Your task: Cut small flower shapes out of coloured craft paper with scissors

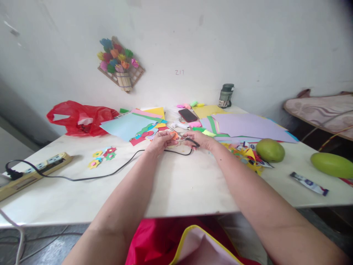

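Observation:
Between the thumb and fingers of my left hand (160,142) is a small orange piece of paper (174,135). My right hand (200,140) is closed round the black handles of a pair of scissors (192,141). The blades point up and left, close to the orange paper; whether they touch it I cannot tell. Just beyond my hands lies a white glue gun (180,125). Several finished-looking paper flowers (110,151) in yellow, red and green rest on the table (176,184) to the left.
Coloured paper sheets (129,123) (242,123) lie left and right. A black cord (102,176) runs from the power strip (38,173). A phone (188,115), a bottle (226,95), paper scraps (249,156), green fruit (270,150), a tube (309,183) and a red bag (79,117) surround my hands.

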Action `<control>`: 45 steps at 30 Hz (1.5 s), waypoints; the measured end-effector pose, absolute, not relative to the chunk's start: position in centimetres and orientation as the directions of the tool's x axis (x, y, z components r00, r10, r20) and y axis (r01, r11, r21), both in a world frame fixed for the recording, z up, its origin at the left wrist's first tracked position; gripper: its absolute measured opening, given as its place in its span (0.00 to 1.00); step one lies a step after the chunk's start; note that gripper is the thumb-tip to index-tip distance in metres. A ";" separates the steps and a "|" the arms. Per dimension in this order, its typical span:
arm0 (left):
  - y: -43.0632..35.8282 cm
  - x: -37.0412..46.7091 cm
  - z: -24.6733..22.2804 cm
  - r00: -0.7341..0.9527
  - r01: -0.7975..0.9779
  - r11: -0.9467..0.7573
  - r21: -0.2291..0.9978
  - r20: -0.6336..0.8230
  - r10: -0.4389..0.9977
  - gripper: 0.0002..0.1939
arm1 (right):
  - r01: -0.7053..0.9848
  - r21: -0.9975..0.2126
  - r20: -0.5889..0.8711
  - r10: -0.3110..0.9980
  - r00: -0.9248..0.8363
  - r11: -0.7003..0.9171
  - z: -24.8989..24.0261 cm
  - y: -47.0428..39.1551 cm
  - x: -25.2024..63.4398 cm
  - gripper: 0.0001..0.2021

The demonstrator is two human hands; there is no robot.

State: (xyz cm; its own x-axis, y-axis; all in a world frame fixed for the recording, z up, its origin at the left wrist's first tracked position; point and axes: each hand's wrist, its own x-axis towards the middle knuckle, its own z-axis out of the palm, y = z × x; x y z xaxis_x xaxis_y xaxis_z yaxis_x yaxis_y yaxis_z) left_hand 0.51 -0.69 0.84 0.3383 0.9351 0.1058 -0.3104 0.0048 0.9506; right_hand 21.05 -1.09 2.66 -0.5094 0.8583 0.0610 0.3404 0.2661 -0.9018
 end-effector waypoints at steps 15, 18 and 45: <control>-0.4 0.5 0.7 0.332 -0.317 0.046 0.947 0.066 0.941 0.12 | 0.329 -0.914 0.047 0.864 -0.501 0.240 3.4 -1.8 20.9 0.16; -0.4 0.5 0.6 0.347 -0.330 0.049 0.943 0.073 0.935 0.12 | 0.330 -0.914 0.045 0.866 -0.498 0.237 3.5 -1.9 20.8 0.15; -0.4 0.5 0.6 0.304 -0.328 0.045 0.944 0.060 0.951 0.12 | 0.326 -0.913 0.050 0.859 -0.509 0.246 3.0 -1.5 21.0 0.17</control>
